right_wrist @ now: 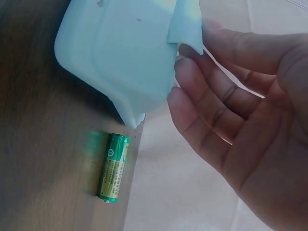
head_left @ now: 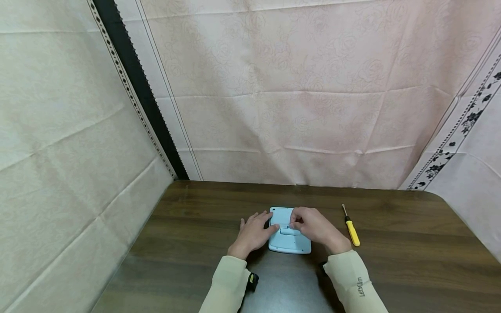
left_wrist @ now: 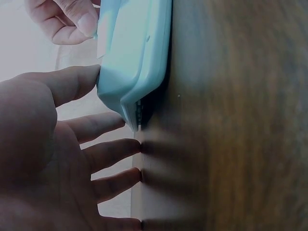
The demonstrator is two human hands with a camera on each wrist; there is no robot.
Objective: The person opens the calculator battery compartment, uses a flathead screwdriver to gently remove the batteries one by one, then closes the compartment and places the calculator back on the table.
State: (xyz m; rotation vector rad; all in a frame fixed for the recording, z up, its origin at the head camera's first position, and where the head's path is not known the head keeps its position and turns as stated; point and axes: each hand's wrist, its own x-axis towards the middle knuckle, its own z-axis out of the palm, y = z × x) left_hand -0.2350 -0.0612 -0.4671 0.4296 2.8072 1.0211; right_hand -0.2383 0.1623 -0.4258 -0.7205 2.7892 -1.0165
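A light blue calculator-like device (head_left: 287, 248) lies with its back up on the table. My left hand (head_left: 253, 232) is at its left edge with fingers spread; the thumb and index fingertip touch the device, and other fingertips rest on the table. My right hand (head_left: 315, 226) is over the device's right side. In the right wrist view, its thumb and curled fingers pinch a thin light blue battery cover (right_wrist: 186, 26), which stands up from the back. A green AA-style battery (right_wrist: 113, 167) lies on the table beside the device, hidden by my right hand in the head view.
A yellow-handled screwdriver (head_left: 352, 232) lies right of my right hand, its tip toward the back. The brown wooden table (head_left: 203, 226) ends against patterned cloth (head_left: 297, 108) hung behind, with more cloth along the left and right sides.
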